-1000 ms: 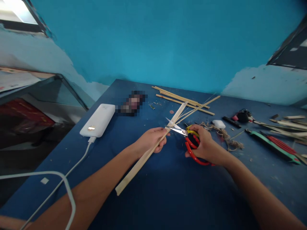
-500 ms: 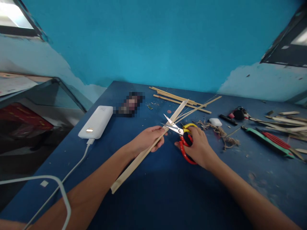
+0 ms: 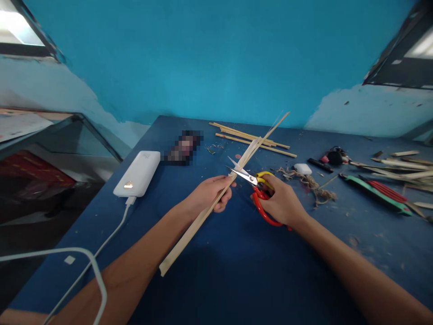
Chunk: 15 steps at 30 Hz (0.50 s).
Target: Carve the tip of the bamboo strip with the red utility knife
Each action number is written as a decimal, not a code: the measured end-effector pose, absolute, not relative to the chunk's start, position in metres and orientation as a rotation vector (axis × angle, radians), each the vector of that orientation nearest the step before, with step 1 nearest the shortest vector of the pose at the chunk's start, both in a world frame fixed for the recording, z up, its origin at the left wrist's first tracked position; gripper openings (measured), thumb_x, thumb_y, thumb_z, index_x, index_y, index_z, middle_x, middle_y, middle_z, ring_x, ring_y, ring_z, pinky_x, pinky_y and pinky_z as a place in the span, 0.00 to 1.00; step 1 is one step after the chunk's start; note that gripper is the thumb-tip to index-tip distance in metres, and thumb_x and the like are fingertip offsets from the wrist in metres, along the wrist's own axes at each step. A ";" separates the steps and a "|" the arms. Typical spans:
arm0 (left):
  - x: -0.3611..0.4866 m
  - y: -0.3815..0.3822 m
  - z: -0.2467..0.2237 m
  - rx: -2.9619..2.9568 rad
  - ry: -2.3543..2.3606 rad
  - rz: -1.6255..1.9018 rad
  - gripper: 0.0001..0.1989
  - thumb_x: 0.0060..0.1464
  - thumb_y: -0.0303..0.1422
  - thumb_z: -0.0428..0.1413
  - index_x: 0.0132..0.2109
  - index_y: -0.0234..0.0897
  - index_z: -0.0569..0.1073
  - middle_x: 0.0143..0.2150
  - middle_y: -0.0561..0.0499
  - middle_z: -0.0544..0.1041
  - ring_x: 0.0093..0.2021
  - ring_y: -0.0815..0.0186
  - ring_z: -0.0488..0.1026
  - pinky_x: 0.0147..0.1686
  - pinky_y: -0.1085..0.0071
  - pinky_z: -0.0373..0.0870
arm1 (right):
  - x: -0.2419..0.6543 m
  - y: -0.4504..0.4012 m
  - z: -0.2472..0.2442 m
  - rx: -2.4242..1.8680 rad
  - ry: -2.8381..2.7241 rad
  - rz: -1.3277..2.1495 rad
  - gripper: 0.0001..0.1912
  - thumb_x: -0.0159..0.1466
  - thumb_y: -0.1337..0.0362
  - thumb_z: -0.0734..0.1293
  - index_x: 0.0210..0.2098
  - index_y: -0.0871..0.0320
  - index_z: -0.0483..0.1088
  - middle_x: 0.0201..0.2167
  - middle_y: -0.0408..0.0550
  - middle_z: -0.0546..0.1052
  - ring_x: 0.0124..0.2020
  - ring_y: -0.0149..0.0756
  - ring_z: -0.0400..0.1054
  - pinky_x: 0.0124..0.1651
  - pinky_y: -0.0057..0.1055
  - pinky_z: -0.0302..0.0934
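Here we are over the blue table [image 3: 209, 289], and both hands are busy! The left hand [image 3: 214, 194] has its fingers curled closed around a long pale strip [image 3: 189, 243], gripping it partway along — the near end slants down toward the lower left, the far end reaches up and to the right, where slim splinters [image 3: 277, 123] fork away beyond it. Across to the right hand [image 3: 282, 198], fingers wrapped about the handles of the scissors [image 3: 251, 179], yellow loop on top, red loop below. And look at those blades: parted by a narrow gap, right at the strip, just ahead of the left hand's fingertips!

Behind the strip, several thin sticks [image 3: 237, 139] lie side by side toward the wall. Over on the left, a white power bank [image 3: 138, 174] with its cable [image 3: 123, 221] plugged in, and near it a dark object [image 3: 184, 146], too pixelated to call. Out right — a small white case [image 3: 302, 169] beside tangled twine [image 3: 311, 183], then a green-and-red tool [image 3: 375, 194] just below a heap of loose strips [image 3: 406, 167]
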<state>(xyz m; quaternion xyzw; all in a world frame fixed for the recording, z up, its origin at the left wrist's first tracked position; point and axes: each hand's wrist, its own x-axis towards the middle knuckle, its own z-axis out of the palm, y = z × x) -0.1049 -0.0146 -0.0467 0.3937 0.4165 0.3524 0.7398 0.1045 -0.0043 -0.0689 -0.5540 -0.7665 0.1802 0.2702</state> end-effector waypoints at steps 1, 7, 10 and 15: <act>-0.105 -0.015 -0.046 0.855 0.915 0.774 0.12 0.59 0.38 0.48 0.34 0.35 0.67 0.16 0.58 0.62 0.10 0.78 0.54 0.11 0.78 0.48 | 0.104 -0.004 -0.068 -1.488 -2.067 0.493 0.17 0.51 0.62 0.66 0.41 0.56 0.68 0.32 0.47 0.75 0.30 0.39 0.69 0.31 0.32 0.62; -0.107 -0.015 -0.043 0.822 0.904 0.794 0.10 0.59 0.36 0.48 0.34 0.35 0.68 0.16 0.59 0.61 0.10 0.78 0.52 0.11 0.79 0.46 | 0.102 -0.002 -0.065 -1.486 -2.037 0.498 0.15 0.51 0.61 0.66 0.39 0.56 0.70 0.27 0.45 0.76 0.26 0.38 0.68 0.29 0.31 0.60; -0.107 -0.015 -0.045 0.814 0.890 0.808 0.10 0.59 0.37 0.48 0.34 0.35 0.67 0.15 0.60 0.60 0.10 0.79 0.51 0.11 0.80 0.47 | 0.104 0.000 -0.066 -1.503 -1.962 0.464 0.13 0.52 0.59 0.65 0.36 0.57 0.70 0.26 0.46 0.75 0.26 0.39 0.68 0.28 0.31 0.60; -0.103 -0.014 -0.053 0.810 0.885 0.800 0.10 0.59 0.37 0.48 0.33 0.35 0.67 0.15 0.60 0.60 0.10 0.78 0.53 0.11 0.80 0.47 | 0.106 0.002 -0.068 -1.496 -1.898 0.458 0.09 0.53 0.60 0.65 0.33 0.57 0.67 0.25 0.44 0.73 0.24 0.36 0.67 0.26 0.28 0.60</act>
